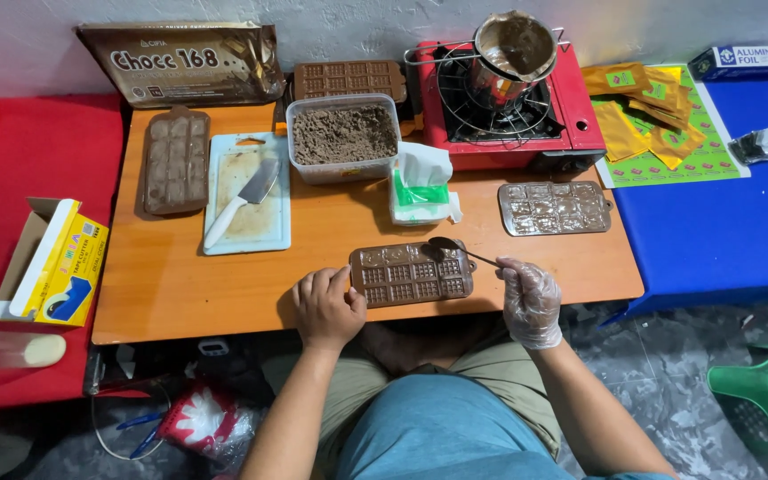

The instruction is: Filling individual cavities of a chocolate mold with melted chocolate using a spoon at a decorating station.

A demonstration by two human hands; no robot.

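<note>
A brown chocolate-bar mould (411,272) lies near the front edge of the low wooden table (180,276). My left hand (326,307), bare, rests at the mould's left end and touches it. My right hand (529,300) wears a clear plastic glove and holds a metal spoon (455,247). The spoon's bowl hovers over the mould's upper right corner.
A second mould (555,208) lies to the right. Behind are a tissue pack (421,185), a tub of brown crumbs (343,136), a cutting board with a knife (251,191), further moulds (174,161), and a red gas stove (508,111) carrying a pot (514,46). A blue table (722,213) stands at right.
</note>
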